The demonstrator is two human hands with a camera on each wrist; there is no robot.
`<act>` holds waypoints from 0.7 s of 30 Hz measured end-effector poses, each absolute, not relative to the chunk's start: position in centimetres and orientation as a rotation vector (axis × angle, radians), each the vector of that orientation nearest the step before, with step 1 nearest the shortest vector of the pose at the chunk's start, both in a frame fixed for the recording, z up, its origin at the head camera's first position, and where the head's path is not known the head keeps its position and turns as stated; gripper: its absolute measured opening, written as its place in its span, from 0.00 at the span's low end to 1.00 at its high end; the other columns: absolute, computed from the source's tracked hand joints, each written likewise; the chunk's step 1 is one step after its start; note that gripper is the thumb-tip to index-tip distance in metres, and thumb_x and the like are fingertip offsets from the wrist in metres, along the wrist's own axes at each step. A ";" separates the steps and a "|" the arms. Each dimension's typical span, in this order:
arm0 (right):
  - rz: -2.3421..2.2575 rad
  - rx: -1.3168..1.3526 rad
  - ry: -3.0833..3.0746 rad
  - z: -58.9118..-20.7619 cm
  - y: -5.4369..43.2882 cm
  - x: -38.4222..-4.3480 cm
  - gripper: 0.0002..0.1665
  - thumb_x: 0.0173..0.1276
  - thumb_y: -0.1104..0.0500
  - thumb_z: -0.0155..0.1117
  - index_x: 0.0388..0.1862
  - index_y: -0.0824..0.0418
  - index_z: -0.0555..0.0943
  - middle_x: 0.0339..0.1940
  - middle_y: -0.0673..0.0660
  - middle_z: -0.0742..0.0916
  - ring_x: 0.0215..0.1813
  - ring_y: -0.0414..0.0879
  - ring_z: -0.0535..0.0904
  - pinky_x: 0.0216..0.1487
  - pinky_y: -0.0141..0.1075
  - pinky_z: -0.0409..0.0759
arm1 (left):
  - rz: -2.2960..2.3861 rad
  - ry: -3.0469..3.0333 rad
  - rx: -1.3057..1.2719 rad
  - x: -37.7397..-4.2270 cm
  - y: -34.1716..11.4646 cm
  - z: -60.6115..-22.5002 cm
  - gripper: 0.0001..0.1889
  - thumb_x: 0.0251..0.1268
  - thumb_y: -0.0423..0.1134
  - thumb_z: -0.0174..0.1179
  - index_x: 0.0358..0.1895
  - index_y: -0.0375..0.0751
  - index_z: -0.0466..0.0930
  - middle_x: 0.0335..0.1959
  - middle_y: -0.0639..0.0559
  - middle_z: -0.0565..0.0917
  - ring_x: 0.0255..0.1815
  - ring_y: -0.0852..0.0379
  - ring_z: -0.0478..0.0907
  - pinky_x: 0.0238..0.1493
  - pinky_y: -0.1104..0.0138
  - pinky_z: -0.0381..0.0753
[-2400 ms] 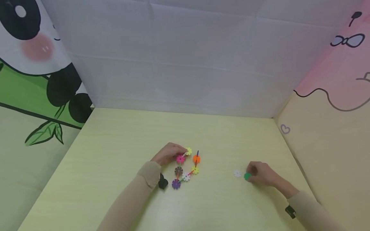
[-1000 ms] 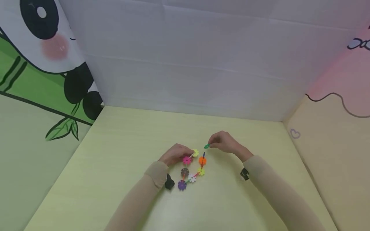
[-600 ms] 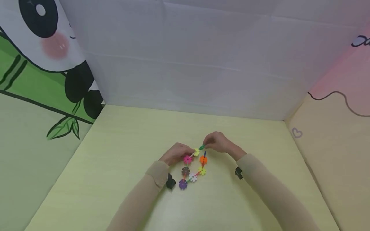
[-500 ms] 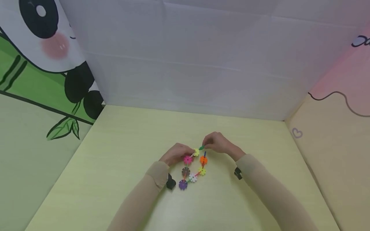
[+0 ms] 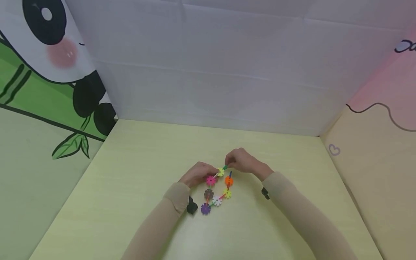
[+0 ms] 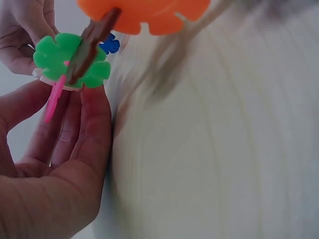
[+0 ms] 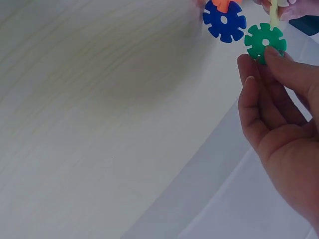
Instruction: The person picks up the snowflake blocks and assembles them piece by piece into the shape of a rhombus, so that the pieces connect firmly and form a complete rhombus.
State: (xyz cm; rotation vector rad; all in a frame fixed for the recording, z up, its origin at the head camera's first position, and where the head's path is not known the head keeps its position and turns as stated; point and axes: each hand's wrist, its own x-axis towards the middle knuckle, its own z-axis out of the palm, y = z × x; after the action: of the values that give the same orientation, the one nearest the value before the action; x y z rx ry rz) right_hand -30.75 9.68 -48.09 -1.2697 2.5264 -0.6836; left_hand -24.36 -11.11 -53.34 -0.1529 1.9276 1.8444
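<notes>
A chain of notched plastic snowflake discs curves between the hands. My left hand [image 5: 199, 173] pinches it near its far end, by the pink disc [image 5: 211, 180] and a yellow disc [image 5: 221, 172]. Between thumb and fingertips, my right hand [image 5: 240, 160] pinches a green disc [image 7: 255, 40], its edge right at that yellow disc. The chain's other end has a blue disc [image 7: 234, 25] on an orange disc [image 5: 229, 180], just below the right fingers. Purple [image 5: 206, 208], brown [image 5: 209, 194] and white [image 5: 217, 200] discs form the near part. Left fingertips are partly hidden behind discs in the left wrist view.
The pale wooden table [image 5: 146, 155] lies under both hands. A white cloth wall [image 5: 208, 72] rises at its far edge, with printed cartoon panels at left and right. A dark wrist camera [image 5: 192, 206] sits beside the chain.
My right hand has carried the green disc from the table's right side leftward to the chain's yellow end disc. The left hand keeps its hold; the head view has turned slightly.
</notes>
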 end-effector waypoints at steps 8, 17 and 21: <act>-0.653 -1.361 2.513 -47.8 9.1 -30.6 0.05 0.62 0.67 0.67 0.30 0.59 0.86 0.29 0.48 0.85 0.32 0.40 0.78 0.38 0.34 0.78 | 1.816 1.965 -0.160 -24.1 -10.9 -52.8 0.09 0.60 0.38 0.64 0.33 0.33 0.85 0.29 0.48 0.81 0.28 0.57 0.75 0.34 0.67 0.77; -0.605 -1.360 2.520 -48.0 8.6 -30.5 0.03 0.62 0.64 0.69 0.29 0.59 0.86 0.28 0.48 0.86 0.30 0.39 0.78 0.36 0.32 0.77 | 1.800 2.013 -0.150 -24.1 -11.4 -53.4 0.10 0.60 0.38 0.64 0.38 0.33 0.86 0.35 0.45 0.84 0.35 0.55 0.77 0.41 0.64 0.76; -0.584 -1.343 2.549 -47.9 8.5 -30.5 0.03 0.61 0.65 0.69 0.29 0.59 0.87 0.28 0.47 0.85 0.30 0.38 0.78 0.35 0.31 0.77 | 1.802 2.037 -0.150 -24.1 -11.2 -53.4 0.10 0.61 0.37 0.63 0.40 0.33 0.86 0.37 0.45 0.84 0.37 0.54 0.78 0.42 0.63 0.77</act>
State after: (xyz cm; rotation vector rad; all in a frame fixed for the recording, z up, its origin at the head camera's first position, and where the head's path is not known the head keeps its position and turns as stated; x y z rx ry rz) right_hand -30.48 8.51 -47.91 -1.3429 2.5493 -0.5839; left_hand -24.05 -11.19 -53.36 -0.1502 2.0368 1.8017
